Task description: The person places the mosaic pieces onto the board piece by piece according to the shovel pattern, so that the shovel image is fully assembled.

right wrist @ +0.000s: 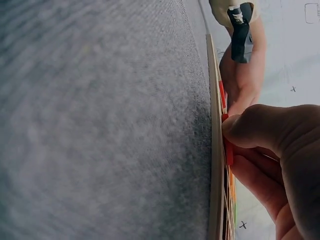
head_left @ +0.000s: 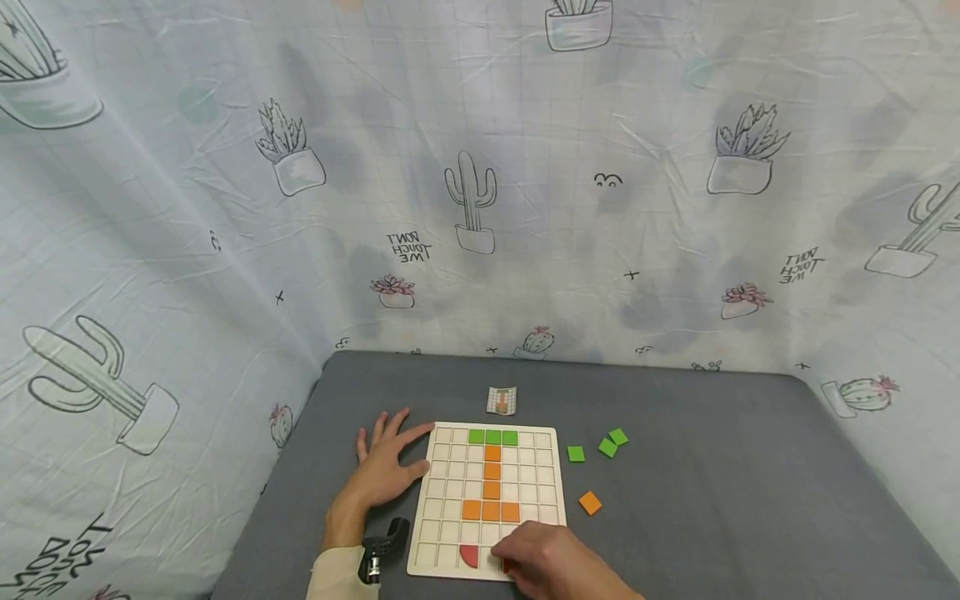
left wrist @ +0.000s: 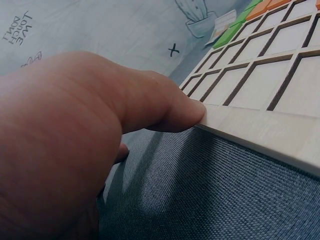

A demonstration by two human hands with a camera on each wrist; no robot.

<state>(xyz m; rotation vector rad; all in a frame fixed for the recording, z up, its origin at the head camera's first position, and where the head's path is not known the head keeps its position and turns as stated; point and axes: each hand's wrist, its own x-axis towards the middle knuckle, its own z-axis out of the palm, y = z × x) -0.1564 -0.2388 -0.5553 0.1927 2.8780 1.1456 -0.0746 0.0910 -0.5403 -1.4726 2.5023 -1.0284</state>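
Observation:
A wooden grid board (head_left: 442, 533) lies on the grey table. Three green square tiles (head_left: 492, 437) sit in its far row, with several orange tiles (head_left: 491, 471) below them in a column and a short row. In the nearest row lies a red quarter-round piece (head_left: 469, 556). My left hand (head_left: 381, 473) has its fingers spread, the index finger and thumb touching the board's left side; the left wrist view shows the thumb tip (left wrist: 192, 114) on the rim. Over the near row, my right hand (head_left: 551, 557) pinches another red piece (right wrist: 228, 147), mostly hidden in the head view.
Right of the board are a loose green tile (head_left: 575, 454), two more green tiles (head_left: 608, 447) touching or nearly so, and an orange tile (head_left: 590, 503). Beyond the far edge lies a small printed card (head_left: 502, 401). A cactus-print cloth (head_left: 540, 208) hangs behind the table.

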